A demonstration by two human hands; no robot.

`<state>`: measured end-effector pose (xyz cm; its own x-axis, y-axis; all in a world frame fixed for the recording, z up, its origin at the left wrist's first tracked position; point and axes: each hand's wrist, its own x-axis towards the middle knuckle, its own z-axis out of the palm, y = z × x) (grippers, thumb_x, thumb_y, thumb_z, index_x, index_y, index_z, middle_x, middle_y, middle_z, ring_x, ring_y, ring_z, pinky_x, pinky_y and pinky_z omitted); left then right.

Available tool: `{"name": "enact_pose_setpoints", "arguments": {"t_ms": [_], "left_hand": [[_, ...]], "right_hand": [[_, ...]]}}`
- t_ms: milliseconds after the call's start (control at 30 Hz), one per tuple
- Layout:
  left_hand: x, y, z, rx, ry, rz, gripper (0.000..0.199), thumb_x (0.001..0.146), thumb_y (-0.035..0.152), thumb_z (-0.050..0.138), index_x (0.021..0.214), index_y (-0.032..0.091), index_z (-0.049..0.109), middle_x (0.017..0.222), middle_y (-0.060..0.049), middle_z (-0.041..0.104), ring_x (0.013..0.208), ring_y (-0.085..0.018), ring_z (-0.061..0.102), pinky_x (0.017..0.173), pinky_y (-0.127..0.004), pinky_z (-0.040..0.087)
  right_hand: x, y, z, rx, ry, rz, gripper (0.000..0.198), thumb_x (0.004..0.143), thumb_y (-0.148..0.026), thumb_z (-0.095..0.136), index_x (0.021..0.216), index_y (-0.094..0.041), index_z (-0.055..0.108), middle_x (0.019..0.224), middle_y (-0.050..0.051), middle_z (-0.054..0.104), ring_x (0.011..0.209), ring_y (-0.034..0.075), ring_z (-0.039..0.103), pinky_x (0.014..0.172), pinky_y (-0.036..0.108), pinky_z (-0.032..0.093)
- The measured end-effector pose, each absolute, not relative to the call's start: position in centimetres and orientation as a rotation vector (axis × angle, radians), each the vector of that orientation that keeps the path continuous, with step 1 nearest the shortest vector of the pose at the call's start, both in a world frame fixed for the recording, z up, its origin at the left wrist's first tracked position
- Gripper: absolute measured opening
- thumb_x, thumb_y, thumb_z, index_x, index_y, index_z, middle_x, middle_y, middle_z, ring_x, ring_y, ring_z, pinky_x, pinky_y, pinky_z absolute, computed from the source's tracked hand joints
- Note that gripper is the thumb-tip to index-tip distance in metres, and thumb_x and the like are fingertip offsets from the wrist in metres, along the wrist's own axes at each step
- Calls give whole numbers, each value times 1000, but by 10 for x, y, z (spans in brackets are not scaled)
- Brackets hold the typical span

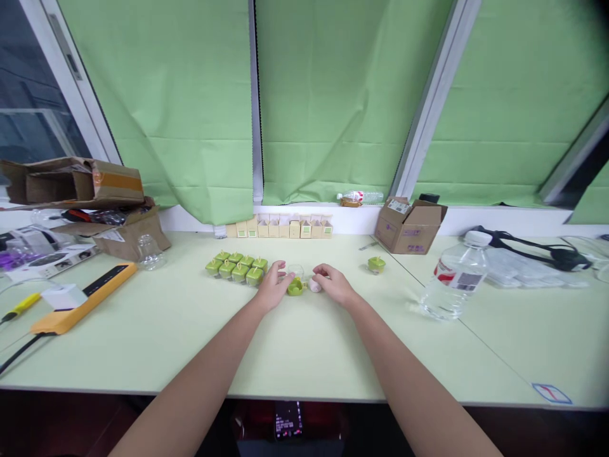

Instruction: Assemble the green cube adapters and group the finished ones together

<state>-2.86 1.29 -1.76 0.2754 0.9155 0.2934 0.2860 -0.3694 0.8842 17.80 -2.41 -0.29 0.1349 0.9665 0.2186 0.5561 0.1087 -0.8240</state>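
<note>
From here, eight green-lidded cups [240,273] sit closed in a block, a ninth cup [376,263] apart at right. Between the hands, clear cup [295,271] and green lid [295,291] look separate, so probably unfinished. Left hand [273,287]: half-curled beside both, can't tell grip. Right hand [334,285]: loosely bent by pale ball [314,286], contact unclear.

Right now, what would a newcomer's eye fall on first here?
Probably the green curtains, hanging behind the table. Next, the left hand and right hand near the middle, with a small green piece between them and a cluster of green-lidded cups left of the left hand. Off to the right, a large clear bottle stands upright.
</note>
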Motion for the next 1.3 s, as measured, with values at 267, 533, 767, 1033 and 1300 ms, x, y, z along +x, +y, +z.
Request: {"name": "enact_pose_setpoints", "arguments": {"t_ms": [267, 533, 767, 1033, 1300], "left_hand": [[-30, 7, -23, 1973, 1039, 1132, 67, 74, 30, 69, 133, 23, 38, 139, -13, 39, 113, -22, 53, 96, -38, 49], [-31, 3, -24, 2051, 945, 1134, 75, 71, 25, 70, 138, 24, 35, 139, -13, 37, 104, -18, 56, 89, -34, 51], [-30, 4, -25, 2049, 952, 1149, 78, 68, 19, 70, 138, 26, 36, 137, -11, 37, 96, -15, 56, 85, -32, 51], [-33, -2, -19, 2128, 1005, 1123, 80, 66, 16, 67, 139, 27, 35, 128, -10, 42, 94, -16, 53, 80, -30, 50], [-37, -9, -8, 2336, 901, 1024, 74, 64, 8, 60, 134, 25, 41, 119, -8, 51, 116, -24, 49, 99, -38, 42]], "right_hand": [[172, -30, 1, -1560, -1657, 541, 28, 77, -36, 61, 101, -23, 67, 107, 5, 65, 97, 20, 60, 87, 32, 45], [157, -34, -9, -1563, -1998, 77, 20, 77, -21, 62, 93, -23, 74, 120, 10, 54, 118, 26, 48, 102, 37, 37], [154, -31, -11, -1501, -2053, -27, 20, 83, -15, 55, 90, -20, 73, 114, 11, 57, 112, 23, 50, 98, 35, 40], [154, -27, -1, -1420, -1719, 57, 17, 88, -23, 46, 91, -19, 62, 97, 8, 63, 98, 22, 54, 88, 35, 43], [156, -32, 14, -1421, -1384, 149, 26, 89, -33, 45, 102, -19, 62, 82, 3, 67, 67, 16, 58, 67, 28, 44]]}}
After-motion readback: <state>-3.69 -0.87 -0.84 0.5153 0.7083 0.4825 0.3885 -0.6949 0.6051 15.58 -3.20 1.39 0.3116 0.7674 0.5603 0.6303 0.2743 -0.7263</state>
